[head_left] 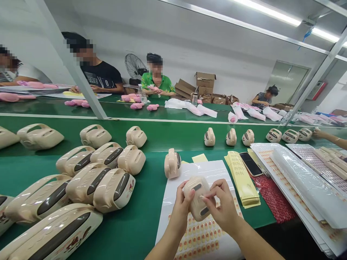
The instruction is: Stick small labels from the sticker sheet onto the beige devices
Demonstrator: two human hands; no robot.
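Note:
My left hand [183, 202] is wrapped round a beige plastic device [199, 213], a rounded casing with two dark oblong pads on the face turned up to me. At its right side, my right hand [223, 206] has thumb and forefinger pinched together against that face. Whatever sits in the pinch is too small to name, though a whitish speck shows there. Beneath both hands lies a white sheet [197, 173] bearing rows of oval orange-and-yellow stickers [199, 239]. Just beyond, a similar beige device with a handle [171, 164] stands on the sheet's upper left edge.
Many handled beige devices [84, 184] crowd the green table at left; more stand along the belt [173, 135]. To the right are yellow sticker strips [241, 180], a phone [251, 164] and sticker sheets [300, 195]. Co-workers [157, 79] sit opposite; another person's hand [318, 133] reaches in at right.

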